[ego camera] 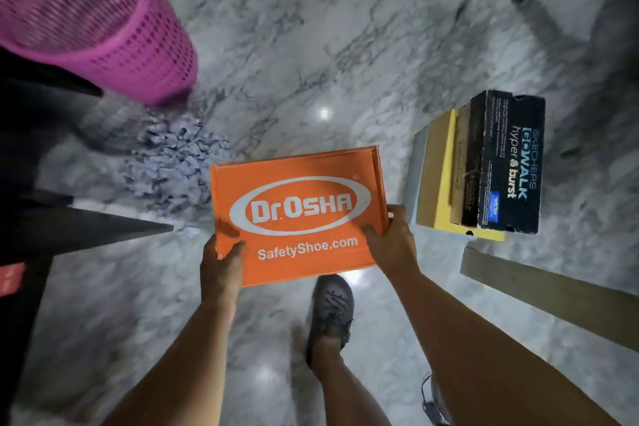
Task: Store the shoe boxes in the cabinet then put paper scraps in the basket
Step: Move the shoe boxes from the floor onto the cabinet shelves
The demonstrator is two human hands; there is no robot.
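An orange shoe box (297,211), printed in white with "Dr.OSHA" in an oval and "SafetyShoe.com", is held lid-up and roughly level above the marble floor, the left hand's fingers (232,250) on its near left corner and the right hand's fingers (373,230) on its near right edge. Right of the right-hand fingers and apart from them, a stack of shoe boxes (484,169) stands on the floor, a black Skechers GOwalk box uppermost over brown and yellow ones. Beyond the left-hand fingers lies a heap of pale paper scraps (173,162), and farther off past it stands the pink mesh basket (103,21).
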